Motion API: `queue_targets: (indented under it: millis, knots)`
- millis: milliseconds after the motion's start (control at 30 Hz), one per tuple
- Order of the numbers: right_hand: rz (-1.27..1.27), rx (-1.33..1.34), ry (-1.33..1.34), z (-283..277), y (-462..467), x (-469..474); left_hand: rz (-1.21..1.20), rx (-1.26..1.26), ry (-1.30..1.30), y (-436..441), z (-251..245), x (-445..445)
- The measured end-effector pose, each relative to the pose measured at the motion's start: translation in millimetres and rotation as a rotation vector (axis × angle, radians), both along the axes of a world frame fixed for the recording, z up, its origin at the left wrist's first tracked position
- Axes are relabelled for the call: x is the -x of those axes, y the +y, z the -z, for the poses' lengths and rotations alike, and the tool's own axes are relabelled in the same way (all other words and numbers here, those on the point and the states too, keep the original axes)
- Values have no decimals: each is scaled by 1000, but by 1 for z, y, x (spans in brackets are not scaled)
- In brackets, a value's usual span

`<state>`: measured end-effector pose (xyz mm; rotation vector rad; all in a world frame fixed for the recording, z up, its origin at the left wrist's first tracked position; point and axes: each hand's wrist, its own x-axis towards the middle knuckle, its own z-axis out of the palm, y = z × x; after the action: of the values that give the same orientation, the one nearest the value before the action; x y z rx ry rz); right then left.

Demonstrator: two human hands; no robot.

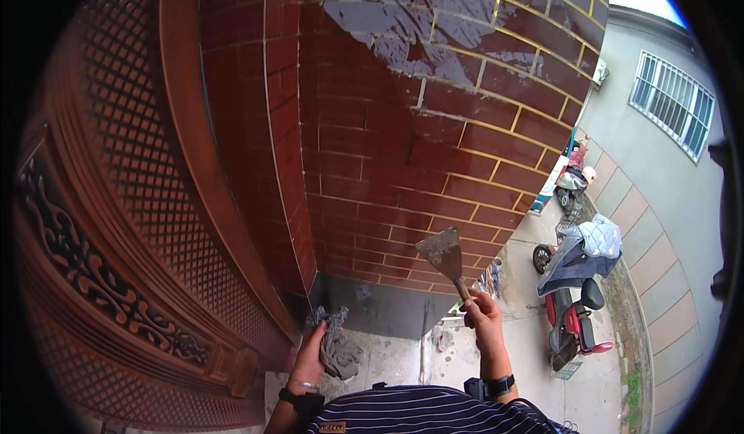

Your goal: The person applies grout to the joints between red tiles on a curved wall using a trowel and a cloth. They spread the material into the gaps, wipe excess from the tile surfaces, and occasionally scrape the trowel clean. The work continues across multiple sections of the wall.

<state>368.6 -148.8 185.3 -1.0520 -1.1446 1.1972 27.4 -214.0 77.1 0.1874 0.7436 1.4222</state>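
A metal wire scouring pad (327,316) is pinched at the fingers of my left hand (312,350). Against the same palm is a bunched, wet-looking grey rag (342,357); whether it is gripped there or lies on the ground beyond cannot be told. My right hand (483,316) grips the handle of a putty knife (446,254), its stained, worn blade pointing up and to the left, in front of the wall. Red-brown wall tiles (372,143) with yellow grout lines fill the middle. Whitish-grey residue (401,21) is smeared in streaks across the upper tiles.
To the left stands a carved wooden door (133,161) with lattice panels. A dark stone skirting (378,306) runs along the wall's foot above concrete paving (392,358). On the right, a red electric scooter (572,323) with a blue cover is parked near a grey building (657,161).
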Motion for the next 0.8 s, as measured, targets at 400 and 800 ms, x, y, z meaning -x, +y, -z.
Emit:
queue_targets:
  millis: [400, 800]
  knots:
    - [277, -459, -137, -137, 74, 21, -124, 126, 111, -47, -35, 26]
    - [-60, -257, 275, -124, 112, 98, -130, 18, 292, -38, -38, 63]
